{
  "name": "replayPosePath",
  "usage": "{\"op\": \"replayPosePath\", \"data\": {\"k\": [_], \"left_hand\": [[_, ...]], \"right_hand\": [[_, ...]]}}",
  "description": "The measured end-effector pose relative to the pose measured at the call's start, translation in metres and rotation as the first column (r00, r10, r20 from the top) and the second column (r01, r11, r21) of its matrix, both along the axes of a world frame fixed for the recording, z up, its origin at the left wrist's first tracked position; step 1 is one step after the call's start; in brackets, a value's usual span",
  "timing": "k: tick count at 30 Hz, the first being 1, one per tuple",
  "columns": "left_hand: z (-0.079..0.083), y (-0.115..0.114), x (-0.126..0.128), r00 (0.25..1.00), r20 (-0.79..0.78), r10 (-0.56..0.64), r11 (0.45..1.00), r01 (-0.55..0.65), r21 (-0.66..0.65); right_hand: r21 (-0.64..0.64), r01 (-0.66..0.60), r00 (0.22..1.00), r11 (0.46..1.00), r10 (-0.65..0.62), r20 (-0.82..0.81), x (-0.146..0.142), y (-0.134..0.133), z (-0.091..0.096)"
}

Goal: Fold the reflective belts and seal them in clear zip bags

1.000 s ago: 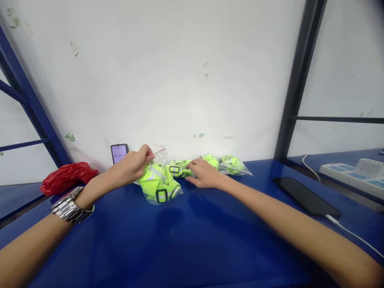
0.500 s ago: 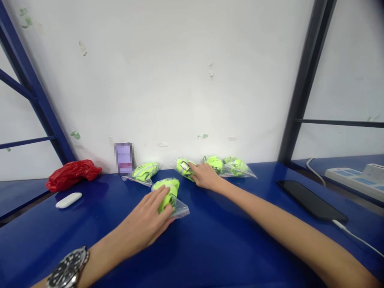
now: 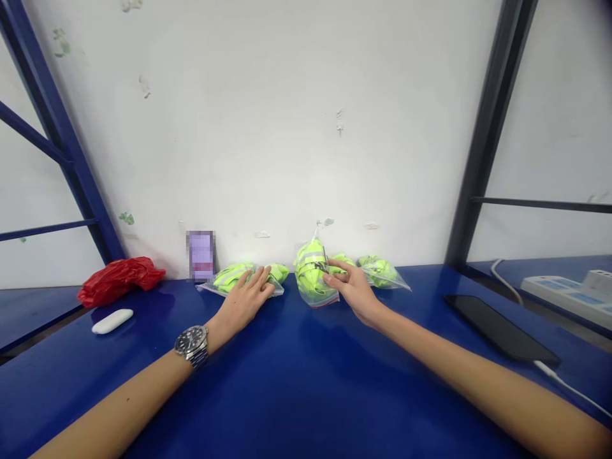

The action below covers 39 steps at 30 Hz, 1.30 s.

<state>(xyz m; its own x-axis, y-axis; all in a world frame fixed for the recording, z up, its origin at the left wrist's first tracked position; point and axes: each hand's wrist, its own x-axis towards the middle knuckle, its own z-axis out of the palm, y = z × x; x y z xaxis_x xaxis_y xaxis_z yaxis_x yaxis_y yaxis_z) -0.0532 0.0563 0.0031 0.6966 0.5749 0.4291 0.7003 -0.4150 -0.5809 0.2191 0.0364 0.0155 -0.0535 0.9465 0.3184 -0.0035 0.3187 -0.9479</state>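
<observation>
My left hand [image 3: 245,298], with a watch [image 3: 191,344] on its wrist, lies over a clear zip bag of neon-yellow fabric [image 3: 278,274] by the wall. Its fingers are stretched out on top and hide part of that bag. Just left of it sits another such bag [image 3: 232,275], partly behind the fingers. My right hand [image 3: 356,292] pinches the right side of an upright zip bag with neon-yellow reflective fabric [image 3: 312,271]. Behind the right fingers a further yellow bag [image 3: 342,260] shows in part. One more bag [image 3: 380,271] lies to its right.
A phone with a blurred screen [image 3: 201,255] leans on the wall. On the left are a red plastic bag [image 3: 122,280] and a white case [image 3: 112,321]. To the right lie a black phone [image 3: 500,328] on a cable and a power strip [image 3: 568,294]. Metal posts flank the blue table [image 3: 296,395].
My left hand has moved its bag back to the wall, beside the leftmost bag. My right hand has lifted its bag upright and shifted it slightly right.
</observation>
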Motion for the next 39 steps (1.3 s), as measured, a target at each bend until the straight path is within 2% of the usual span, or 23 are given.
{"op": "replayPosePath", "data": {"k": [2, 4, 8, 11, 13, 15, 17, 19, 22, 26, 29, 31, 34, 36, 39], "left_hand": [[-0.001, 0.007, 0.002, 0.998, 0.016, 0.059, 0.998, -0.060, 0.029], [-0.002, 0.012, 0.005, 0.996, 0.025, 0.086, 0.996, -0.087, 0.038], [-0.002, 0.011, 0.019, 0.992, 0.073, 0.107, 0.994, -0.110, 0.028], [0.001, -0.007, 0.041, 0.986, 0.137, 0.092, 0.994, -0.100, 0.048], [0.006, -0.029, 0.058, 0.979, 0.200, 0.037, 0.998, -0.045, 0.035], [0.011, -0.052, 0.075, 0.963, 0.258, -0.073, 0.993, 0.095, -0.075], [0.015, -0.072, 0.089, 0.927, 0.325, -0.186, 0.945, 0.259, -0.199], [0.016, -0.081, 0.100, 0.882, 0.426, -0.201, 0.900, 0.338, -0.276], [0.010, -0.078, 0.108, 0.788, 0.608, -0.090, 0.867, 0.363, -0.341], [-0.004, -0.065, 0.103, 0.610, 0.788, 0.080, 0.848, 0.374, -0.376], [-0.012, -0.063, 0.096, 0.535, 0.833, 0.143, 0.856, 0.355, -0.375], [-0.015, -0.062, 0.091, 0.518, 0.845, 0.136, 0.869, 0.347, -0.352], [-0.017, -0.060, 0.089, 0.533, 0.844, 0.065, 0.875, 0.376, -0.304], [-0.017, -0.058, 0.089, 0.544, 0.839, 0.022, 0.850, 0.432, -0.302], [-0.017, -0.056, 0.090, 0.544, 0.838, -0.035, 0.781, 0.538, -0.317]], "right_hand": [[-0.048, -0.065, 0.990, 0.997, 0.058, -0.131, 0.006, -0.007, -0.004], [-0.085, -0.099, 0.978, 0.991, 0.081, -0.193, 0.012, -0.013, -0.008], [-0.133, -0.085, 0.978, 0.987, 0.057, -0.199, 0.019, -0.022, -0.009], [-0.186, -0.013, 0.989, 0.982, -0.015, -0.146, 0.021, -0.025, -0.006], [-0.225, 0.023, 0.994, 0.974, -0.046, -0.097, 0.020, -0.026, -0.005], [-0.250, 0.025, 0.998, 0.968, -0.039, -0.052, 0.018, -0.025, -0.005], [-0.246, 0.003, 1.000, 0.969, -0.005, -0.010, 0.017, -0.025, -0.006], [-0.188, -0.038, 0.999, 0.981, 0.044, 0.026, 0.016, -0.025, -0.006], [-0.025, -0.093, 0.988, 0.995, 0.095, 0.119, 0.016, -0.027, -0.007], [0.142, -0.140, 0.934, 0.980, 0.084, 0.347, 0.015, -0.034, -0.010], [0.199, -0.203, 0.854, 0.959, 0.073, 0.515, 0.012, -0.041, -0.012], [0.211, -0.266, 0.812, 0.940, 0.101, 0.575, 0.011, -0.044, -0.014], [0.244, -0.334, 0.766, 0.910, 0.111, 0.634, 0.008, -0.047, -0.017], [0.285, -0.331, 0.751, 0.899, 0.069, 0.657, 0.006, -0.046, -0.019], [0.320, -0.304, 0.754, 0.897, 0.021, 0.657, 0.005, -0.045, -0.020]]}}
